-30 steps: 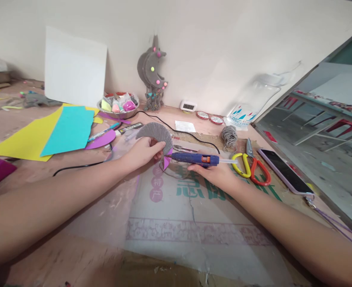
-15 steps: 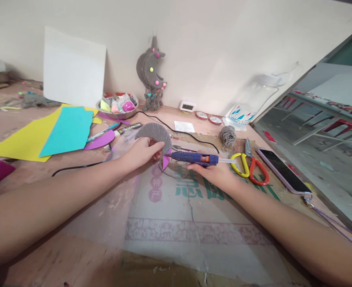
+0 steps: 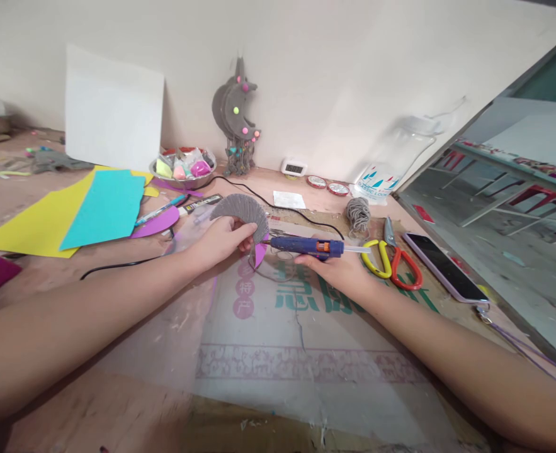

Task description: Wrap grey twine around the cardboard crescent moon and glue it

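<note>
My left hand (image 3: 230, 239) pinches a crescent (image 3: 242, 209) wound with grey yarn; its bare lower tip (image 3: 260, 253) shows purple. In my right hand (image 3: 322, 263) lies a blue hot glue gun (image 3: 301, 246), with a clear glue stick (image 3: 357, 250) poking out of its back end. The gun's nozzle meets the crescent near the border of yarn and purple; whether they touch I cannot tell. A strand of grey yarn (image 3: 278, 279) loops below the crescent's tip. The ball of grey yarn (image 3: 357, 214) sits beyond my right hand.
Scissors (image 3: 393, 255) and a phone (image 3: 445, 264) lie to the right. Yellow (image 3: 32, 217) and turquoise sheets (image 3: 102, 211) cover the left. At the back stand a bowl of bright clay packs (image 3: 183, 173), a small clock (image 3: 294, 167) and a plastic bottle (image 3: 393, 160). A grey moon ornament (image 3: 234, 113) hangs there.
The whole view has shifted slightly. My hands, the crescent and the glue gun keep nearly the same positions relative to each other.
</note>
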Tool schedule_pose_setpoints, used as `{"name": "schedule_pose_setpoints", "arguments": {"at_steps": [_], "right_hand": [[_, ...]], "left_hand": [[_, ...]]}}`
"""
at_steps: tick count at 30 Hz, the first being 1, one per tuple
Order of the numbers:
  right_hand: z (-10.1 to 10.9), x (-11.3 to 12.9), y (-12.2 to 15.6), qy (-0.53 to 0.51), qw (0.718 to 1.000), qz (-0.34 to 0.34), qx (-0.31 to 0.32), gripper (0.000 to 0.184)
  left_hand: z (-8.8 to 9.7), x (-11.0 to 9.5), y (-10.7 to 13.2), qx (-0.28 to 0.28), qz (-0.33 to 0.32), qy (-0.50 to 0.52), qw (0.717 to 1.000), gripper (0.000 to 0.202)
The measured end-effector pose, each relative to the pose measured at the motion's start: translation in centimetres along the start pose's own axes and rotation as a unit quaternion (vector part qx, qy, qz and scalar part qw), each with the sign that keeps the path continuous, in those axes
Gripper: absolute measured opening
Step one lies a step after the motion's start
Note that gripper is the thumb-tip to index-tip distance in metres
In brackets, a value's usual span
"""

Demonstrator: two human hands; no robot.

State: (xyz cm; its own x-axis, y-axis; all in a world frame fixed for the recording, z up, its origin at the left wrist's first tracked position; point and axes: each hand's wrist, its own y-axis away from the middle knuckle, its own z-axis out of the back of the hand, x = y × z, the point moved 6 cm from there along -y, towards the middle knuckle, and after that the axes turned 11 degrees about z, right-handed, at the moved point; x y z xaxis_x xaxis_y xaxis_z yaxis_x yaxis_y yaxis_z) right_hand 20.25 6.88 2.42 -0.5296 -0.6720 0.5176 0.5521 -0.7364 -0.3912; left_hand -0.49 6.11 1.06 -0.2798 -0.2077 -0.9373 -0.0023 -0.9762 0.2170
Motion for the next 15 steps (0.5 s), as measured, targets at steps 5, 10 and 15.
{"name": "schedule_pose_setpoints", "arguments": {"at_steps": [5, 10, 15], "right_hand": [[0.14, -0.35, -0.04, 0.01, 1.0, -0.014, -0.002, 0.036], [0.43, -0.59, -0.05, -0.004, 0.999, -0.041, -0.02, 0.034], [0.46, -0.94, 0.12, 0.004, 0.998, -0.051, -0.021, 0.033]], "left_hand": [[-0.06, 0.12, -0.08, 0.005, 0.003, 0.012, 1.0, 0.03], [-0.05, 0.2, -0.07, 0.012, 0.002, 0.018, 1.0, 0.031], [-0.02, 0.0, -0.1, 0.011, -0.004, 0.009, 1.0, 0.031]]}}
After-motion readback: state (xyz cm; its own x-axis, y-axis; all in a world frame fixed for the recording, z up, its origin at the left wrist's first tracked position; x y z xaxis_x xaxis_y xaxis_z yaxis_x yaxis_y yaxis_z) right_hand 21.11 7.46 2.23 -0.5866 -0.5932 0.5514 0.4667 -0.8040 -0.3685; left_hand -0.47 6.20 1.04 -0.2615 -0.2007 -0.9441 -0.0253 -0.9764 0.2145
